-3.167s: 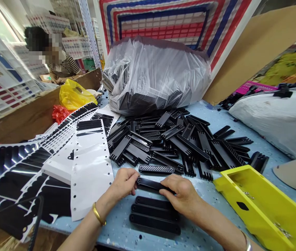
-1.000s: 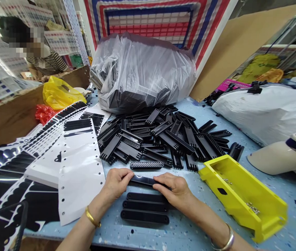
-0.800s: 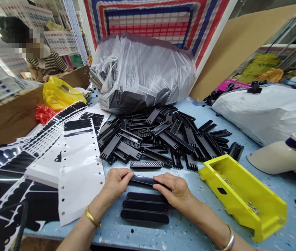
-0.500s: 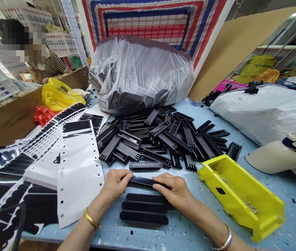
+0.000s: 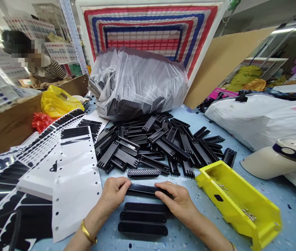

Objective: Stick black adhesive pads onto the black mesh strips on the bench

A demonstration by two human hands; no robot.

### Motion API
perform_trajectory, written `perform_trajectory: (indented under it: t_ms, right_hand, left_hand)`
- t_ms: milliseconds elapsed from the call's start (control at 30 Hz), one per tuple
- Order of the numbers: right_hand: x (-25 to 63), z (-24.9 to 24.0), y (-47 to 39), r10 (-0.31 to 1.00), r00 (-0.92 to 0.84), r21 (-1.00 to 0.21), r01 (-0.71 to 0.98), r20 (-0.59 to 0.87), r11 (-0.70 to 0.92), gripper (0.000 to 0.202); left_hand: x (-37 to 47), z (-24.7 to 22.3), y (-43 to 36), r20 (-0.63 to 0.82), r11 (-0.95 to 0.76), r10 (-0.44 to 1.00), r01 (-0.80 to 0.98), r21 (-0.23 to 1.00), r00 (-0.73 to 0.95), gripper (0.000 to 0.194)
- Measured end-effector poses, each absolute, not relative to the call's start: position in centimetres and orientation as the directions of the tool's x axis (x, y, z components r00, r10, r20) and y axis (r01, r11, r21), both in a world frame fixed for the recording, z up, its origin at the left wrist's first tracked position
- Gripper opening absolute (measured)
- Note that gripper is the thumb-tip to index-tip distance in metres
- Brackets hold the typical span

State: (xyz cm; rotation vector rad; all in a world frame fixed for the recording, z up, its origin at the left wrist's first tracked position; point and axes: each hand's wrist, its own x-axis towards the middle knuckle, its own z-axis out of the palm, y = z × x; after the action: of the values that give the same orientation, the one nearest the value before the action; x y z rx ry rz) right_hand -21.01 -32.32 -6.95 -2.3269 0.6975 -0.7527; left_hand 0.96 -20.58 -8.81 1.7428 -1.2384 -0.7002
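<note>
My left hand [image 5: 113,194] and my right hand [image 5: 177,199] grip the two ends of one long black plastic strip [image 5: 142,189], held flat just above the blue table [image 5: 190,237]. Directly below it lie three similar smooth black strips [image 5: 143,217] in a neat row. Just beyond my fingers rests a perforated black strip [image 5: 144,172]. Further back spreads a loose pile of black comb-like plastic parts [image 5: 161,143].
A yellow plastic tray [image 5: 238,204] sits at the right. White backing sheets with black stickers [image 5: 66,164] cover the left. A big clear bag of black parts [image 5: 137,83] stands behind the pile. A white sack [image 5: 263,118] and a white cap [image 5: 281,157] lie right. Another person [image 5: 43,66] sits far left.
Both hands keep hold of the same strip. The view has tilted up slightly, so hands and table sit lower in the picture.
</note>
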Motion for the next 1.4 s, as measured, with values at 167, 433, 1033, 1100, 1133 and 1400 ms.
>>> perform_trajectory:
  t_ms: [167, 433, 1033, 1100, 1133, 1400]
  right_hand:
    - [-22.9, -5.8, -33.0, -0.813, 0.482, -0.649, -0.512, 0.326, -0.563, 0.033]
    - [-20.0, -5.9, -31.6, -0.875, 0.475, -0.397, -0.788, 0.095, -0.471, 0.055]
    - [-18.0, -6.8, -31.6, -0.923, 0.381, -0.503, -0.789, 0.050, -0.353, 0.039]
    - [-18.7, -7.4, -31.9, -0.907, 0.415, -0.587, -0.719, 0.066, -0.372, 0.037]
    - [-19.0, -7.5, -32.0, -0.900, 0.430, -0.607, -0.696, 0.074, -0.383, 0.038]
    - [-19.9, -7.0, -32.5, -0.886, 0.461, -0.764, -0.557, 0.043, -0.327, 0.048]
  left_hand:
    - [0.8, -8.7, -20.5, 0.063, -0.127, -0.923, -0.454, 0.882, 0.380, 0.042]
    - [0.7, -9.0, -20.4, -0.014, -0.188, -0.920, -0.410, 0.893, 0.392, 0.029]
    - [0.6, -9.0, -20.3, -0.015, -0.179, -0.933, -0.428, 0.886, 0.359, 0.023]
    - [0.6, -9.2, -20.4, -0.014, -0.175, -0.934, -0.422, 0.890, 0.358, 0.024]
    - [0.7, -9.2, -20.4, -0.012, -0.172, -0.935, -0.421, 0.891, 0.356, 0.025]
    - [1.6, -8.0, -20.8, -0.018, -0.160, -0.965, -0.533, 0.831, 0.261, 0.029]
